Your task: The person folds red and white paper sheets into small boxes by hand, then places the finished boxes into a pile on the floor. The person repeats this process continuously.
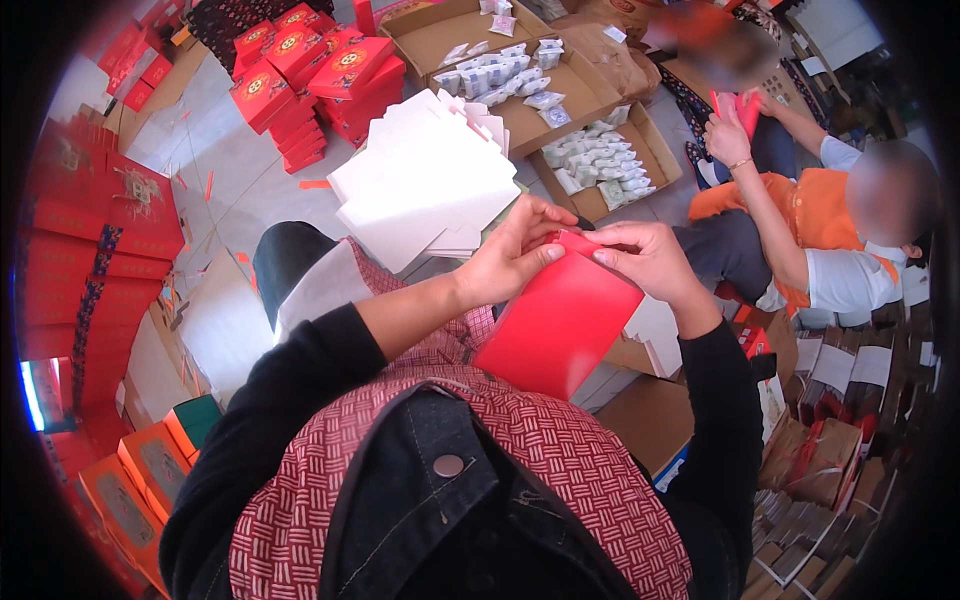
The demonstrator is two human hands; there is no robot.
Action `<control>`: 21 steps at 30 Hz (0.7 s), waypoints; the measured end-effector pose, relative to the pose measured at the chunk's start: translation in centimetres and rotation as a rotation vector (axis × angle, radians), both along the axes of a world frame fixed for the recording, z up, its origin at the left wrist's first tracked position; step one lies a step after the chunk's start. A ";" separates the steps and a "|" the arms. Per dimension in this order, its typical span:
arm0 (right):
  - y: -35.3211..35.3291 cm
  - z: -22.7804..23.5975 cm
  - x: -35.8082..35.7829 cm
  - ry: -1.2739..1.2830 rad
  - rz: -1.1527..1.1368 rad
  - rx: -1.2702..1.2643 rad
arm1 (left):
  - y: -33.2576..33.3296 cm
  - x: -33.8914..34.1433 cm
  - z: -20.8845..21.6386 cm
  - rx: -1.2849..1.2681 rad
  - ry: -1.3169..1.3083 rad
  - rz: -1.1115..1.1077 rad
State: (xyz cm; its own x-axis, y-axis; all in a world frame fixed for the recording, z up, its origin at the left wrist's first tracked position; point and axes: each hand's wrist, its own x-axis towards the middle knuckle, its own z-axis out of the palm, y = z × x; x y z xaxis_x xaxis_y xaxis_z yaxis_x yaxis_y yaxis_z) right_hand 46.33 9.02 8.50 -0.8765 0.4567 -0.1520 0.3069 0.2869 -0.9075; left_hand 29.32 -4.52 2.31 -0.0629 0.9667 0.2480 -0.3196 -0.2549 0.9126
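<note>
A plain red box (565, 325) is held over my lap, tilted, with its far end up between my hands. My left hand (515, 255) pinches the left corner of that end, thumb in front and the other fingers bent behind. At the right corner, my right hand (645, 258) grips the same edge between thumb and fingers. The box's far side is hidden from me. Just past my left hand lies a fanned pile of white card sheets (425, 170).
Cardboard trays (580, 75) of small white packets sit ahead. Red printed boxes (300, 70) are piled at far left, with more red boxes (140, 215) stacked at left. A person in orange (800, 220) works at right with a red piece. Bundled flat cartons (815, 460) lie at lower right.
</note>
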 end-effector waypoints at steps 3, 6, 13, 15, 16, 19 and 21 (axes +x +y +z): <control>-0.3 -0.2 0.0 0.027 0.010 0.107 | 0.0 0.1 -0.1 -0.020 0.017 -0.015; -1.0 -0.5 -0.3 0.012 -0.007 0.150 | 0.0 0.4 -0.6 -0.055 0.066 -0.008; 0.2 0.6 2.5 0.083 -0.329 -0.098 | -0.2 0.1 -1.2 -0.098 0.109 0.049; -0.6 -0.6 4.3 0.099 -0.412 -0.263 | -0.2 0.2 -0.9 -0.118 0.091 0.045; -1.5 -1.2 4.8 0.105 -0.447 -0.368 | -0.2 0.1 -1.1 -0.107 0.117 0.048; -2.9 -2.9 4.8 0.175 -0.593 -0.485 | -0.2 0.1 -1.4 -0.108 0.169 0.071; -4.0 -3.3 3.8 0.227 -0.714 -0.455 | -0.2 0.4 -1.5 -0.148 0.159 0.110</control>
